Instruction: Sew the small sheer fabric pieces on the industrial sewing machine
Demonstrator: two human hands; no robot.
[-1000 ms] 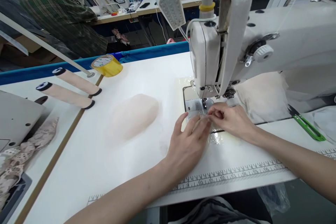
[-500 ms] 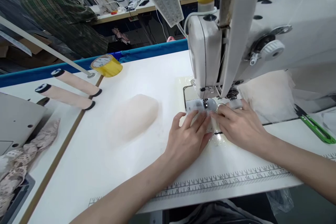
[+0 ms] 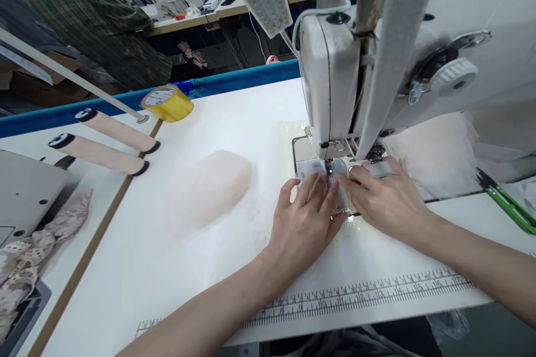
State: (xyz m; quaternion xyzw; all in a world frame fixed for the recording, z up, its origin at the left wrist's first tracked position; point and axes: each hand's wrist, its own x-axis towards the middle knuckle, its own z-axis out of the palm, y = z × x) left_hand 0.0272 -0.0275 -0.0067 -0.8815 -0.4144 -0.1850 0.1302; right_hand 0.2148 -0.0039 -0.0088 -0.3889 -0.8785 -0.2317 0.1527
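Observation:
At the needle plate of a white sewing machine (image 3: 330,78), both hands work close together under the presser foot (image 3: 329,167). My left hand (image 3: 301,223) has its fingers bent and their tips pressed on a thin, sheer piece of fabric (image 3: 330,179), with the thumb tucked to the right. My right hand (image 3: 387,195) is closed, thumb and index finger pinched at the right edge of that fabric. A white band (image 3: 380,169) is round one of its fingers. Most of the sheer fabric is hidden by my fingers.
A pale sheer fabric piece (image 3: 213,192) lies left of my hands, another pale pile (image 3: 435,153) right. Green-handled snips (image 3: 508,206), yellow tape (image 3: 168,104), two thread spools (image 3: 98,154) and a printed ruler (image 3: 360,297) surround the work. A person (image 3: 96,33) stands beyond.
My hands stay at the presser foot with small finger shifts; the left fingertips draw slightly apart from the right. The view shifts a little, bringing the machine head nearer.

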